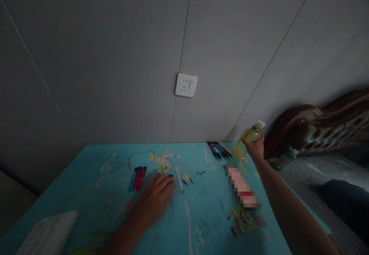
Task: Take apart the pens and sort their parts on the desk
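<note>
My right hand (256, 147) is closed around a clear bottle (248, 137) of yellow liquid with a white cap, tilted at the table's back right corner. My left hand (158, 193) rests palm down on the blue table, fingers lying flat. Small dark ends (170, 175) show just past its fingertips; what lies beneath the palm is hidden. To its left are red and blue pen barrels (137, 178) side by side. Thin white sticks (179, 179) lie right of the hand, with small dark pieces (187, 181) beside them.
A row of several pens (219, 150) lies near the wall. A pixelated pinkish packet (242, 187) is on the right. A pale flat object (47, 234) sits front left. A wall socket (186, 85) is above the table (95, 162). A carved wooden headboard (317, 120) and bed stand right.
</note>
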{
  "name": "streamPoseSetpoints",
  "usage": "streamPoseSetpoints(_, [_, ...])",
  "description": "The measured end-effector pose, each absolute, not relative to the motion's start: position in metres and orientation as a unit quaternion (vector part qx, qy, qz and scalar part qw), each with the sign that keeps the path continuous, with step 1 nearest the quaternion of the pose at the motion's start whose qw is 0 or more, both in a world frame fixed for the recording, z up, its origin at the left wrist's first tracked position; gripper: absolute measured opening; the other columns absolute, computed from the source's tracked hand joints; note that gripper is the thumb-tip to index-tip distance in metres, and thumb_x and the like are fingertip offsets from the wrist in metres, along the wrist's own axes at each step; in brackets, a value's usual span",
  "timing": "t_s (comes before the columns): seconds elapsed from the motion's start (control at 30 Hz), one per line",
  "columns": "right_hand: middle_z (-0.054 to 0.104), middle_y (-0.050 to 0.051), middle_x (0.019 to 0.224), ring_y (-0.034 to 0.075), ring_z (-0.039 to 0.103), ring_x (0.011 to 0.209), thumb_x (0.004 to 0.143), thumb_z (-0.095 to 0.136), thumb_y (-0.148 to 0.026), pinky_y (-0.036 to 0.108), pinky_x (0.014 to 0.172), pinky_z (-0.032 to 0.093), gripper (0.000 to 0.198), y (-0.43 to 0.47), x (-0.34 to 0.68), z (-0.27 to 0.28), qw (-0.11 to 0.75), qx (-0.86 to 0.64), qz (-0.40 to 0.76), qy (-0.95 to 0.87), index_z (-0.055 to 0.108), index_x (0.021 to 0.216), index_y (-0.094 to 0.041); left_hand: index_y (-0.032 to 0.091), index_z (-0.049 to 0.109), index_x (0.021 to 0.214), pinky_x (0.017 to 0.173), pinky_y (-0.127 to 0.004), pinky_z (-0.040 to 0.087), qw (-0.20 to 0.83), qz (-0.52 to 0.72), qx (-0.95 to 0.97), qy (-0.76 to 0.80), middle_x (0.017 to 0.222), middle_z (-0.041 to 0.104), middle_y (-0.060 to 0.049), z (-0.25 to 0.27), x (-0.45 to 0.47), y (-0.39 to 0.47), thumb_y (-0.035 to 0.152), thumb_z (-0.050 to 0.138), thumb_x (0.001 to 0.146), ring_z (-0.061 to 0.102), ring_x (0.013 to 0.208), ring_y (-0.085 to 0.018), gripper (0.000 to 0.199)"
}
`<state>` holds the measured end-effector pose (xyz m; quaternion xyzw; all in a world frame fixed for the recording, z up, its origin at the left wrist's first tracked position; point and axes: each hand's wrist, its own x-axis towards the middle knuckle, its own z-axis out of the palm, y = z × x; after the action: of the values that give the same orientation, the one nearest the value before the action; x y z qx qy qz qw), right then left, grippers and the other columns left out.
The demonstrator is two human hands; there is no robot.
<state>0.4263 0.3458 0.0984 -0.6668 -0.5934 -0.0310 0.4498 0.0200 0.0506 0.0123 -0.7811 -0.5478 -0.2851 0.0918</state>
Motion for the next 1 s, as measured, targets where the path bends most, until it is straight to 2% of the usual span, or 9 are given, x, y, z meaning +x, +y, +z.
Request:
streamPoseSetpoints(0.1, [0.053, 0.023, 0.127, 0.034, 0.056, 0.108, 0.072, 0.065, -0.055, 0.047, 0.091, 0.044, 0.087, 0.341, 0.423, 0.101, 0.464, -0.67, -0.015, -0.579, 0.032, 0.137, -0.01, 0.018, 0.058, 0.128, 0.101, -0.044, 0.047, 0.111, -0.308, -0.772, -0.545, 0.122, 0.064, -0.009, 0.012, 0.015, 0.047, 0.021, 0.049, 0.094, 0.056, 0.115, -0.024, 0.035])
streamPoseSetpoints(0.33, [0.05, 0.015, 0.136, 0.031, 0.056, 0.114, 0.072, 0.073, -0.049, 0.045, 0.097, 0.044, 0.088, 0.249, 0.418, 0.125, 0.541, -0.542, 0.015, -0.643, 0.03, 0.143, -0.02, 0.024, 0.034, 0.148, 0.109, -0.046, 0.04, 0.085, -0.328, -0.788, -0.514, 0.14, 0.051, -0.01, 0.043, 0.05, 0.038, 0.016, 0.051, 0.093, 0.045, 0.131, -0.025, 0.058])
streamPoseSetpoints(0.4, [0.049, 0.015, 0.137, 0.031, 0.056, 0.114, 0.068, 0.079, -0.046, 0.046, 0.097, 0.046, 0.092, 0.204, 0.409, 0.137, 0.555, -0.46, 0.075, -0.689, 0.032, 0.143, -0.021, 0.024, 0.018, 0.153, 0.11, -0.05, 0.038, 0.036, -0.379, -0.755, -0.534, 0.148, 0.041, -0.014, 0.066, 0.077, 0.037, 0.024, 0.056, 0.092, 0.039, 0.137, -0.028, 0.072])
streamPoseSetpoints(0.5, [0.054, 0.014, 0.131, 0.03, 0.056, 0.116, 0.076, 0.077, -0.038, 0.046, 0.099, 0.047, 0.075, 0.129, 0.385, 0.147, 0.491, -0.359, 0.266, -0.748, 0.039, 0.138, -0.022, 0.024, -0.006, 0.154, 0.113, -0.057, 0.031, -0.092, -0.434, -0.719, -0.534, 0.156, 0.026, -0.016, 0.106, 0.116, 0.037, 0.036, 0.071, 0.081, 0.025, 0.144, -0.032, 0.107])
streamPoseSetpoints(0.57, [0.055, 0.014, 0.132, 0.029, 0.055, 0.12, 0.081, 0.073, -0.039, 0.046, 0.098, 0.048, 0.071, 0.085, 0.367, 0.146, 0.427, -0.307, 0.376, -0.763, 0.037, 0.14, -0.022, 0.026, -0.004, 0.154, 0.113, -0.059, 0.029, -0.163, -0.439, -0.723, -0.508, 0.158, 0.021, -0.016, 0.125, 0.132, 0.032, 0.044, 0.082, 0.066, 0.023, 0.144, -0.035, 0.124])
streamPoseSetpoints(0.7, [0.05, 0.016, 0.139, 0.032, 0.049, 0.127, 0.077, 0.072, -0.055, 0.047, 0.102, 0.044, 0.09, 0.033, 0.347, 0.148, 0.355, -0.248, 0.378, -0.818, 0.028, 0.148, -0.022, 0.026, 0.018, 0.15, 0.102, -0.048, 0.047, -0.32, -0.434, -0.725, -0.429, 0.145, 0.045, -0.016, 0.122, 0.14, 0.002, 0.044, 0.081, 0.068, 0.05, 0.128, -0.032, 0.105])
streamPoseSetpoints(0.83, [0.053, 0.019, 0.134, 0.031, 0.054, 0.121, 0.092, 0.04, -0.065, 0.044, 0.097, 0.046, 0.069, 0.015, 0.348, 0.178, 0.36, -0.229, 0.231, -0.874, 0.039, 0.142, -0.017, 0.021, 0.027, 0.144, 0.093, -0.044, 0.053, -0.157, -0.474, -0.699, -0.512, 0.132, 0.055, -0.016, 0.085, 0.127, -0.031, 0.034, 0.07, 0.076, 0.059, 0.116, -0.03, 0.081])
streamPoseSetpoints(0.9, [0.066, 0.016, 0.11, 0.025, 0.065, 0.094, 0.097, 0.03, -0.059, 0.038, 0.079, 0.051, 0.057, 0.01, 0.346, 0.194, 0.344, -0.272, 0.177, -0.881, 0.052, 0.126, -0.015, 0.019, 0.034, 0.142, 0.092, -0.047, 0.052, 0.005, -0.436, -0.704, -0.56, 0.128, 0.057, -0.016, 0.076, 0.116, -0.04, 0.027, 0.068, 0.074, 0.059, 0.114, -0.032, 0.076])
streamPoseSetpoints(1.0, [0.064, 0.006, 0.069, 0.018, 0.058, 0.055, 0.098, 0.033, -0.05, 0.03, 0.054, 0.041, 0.044, 0.005, 0.337, 0.207, 0.253, -0.384, 0.08, -0.884, 0.059, 0.09, -0.016, 0.022, 0.046, 0.136, 0.091, -0.051, 0.05, 0.198, -0.359, -0.755, -0.512, 0.125, 0.059, -0.014, 0.081, 0.101, -0.047, 0.022, 0.065, 0.071, 0.059, 0.11, -0.033, 0.067])
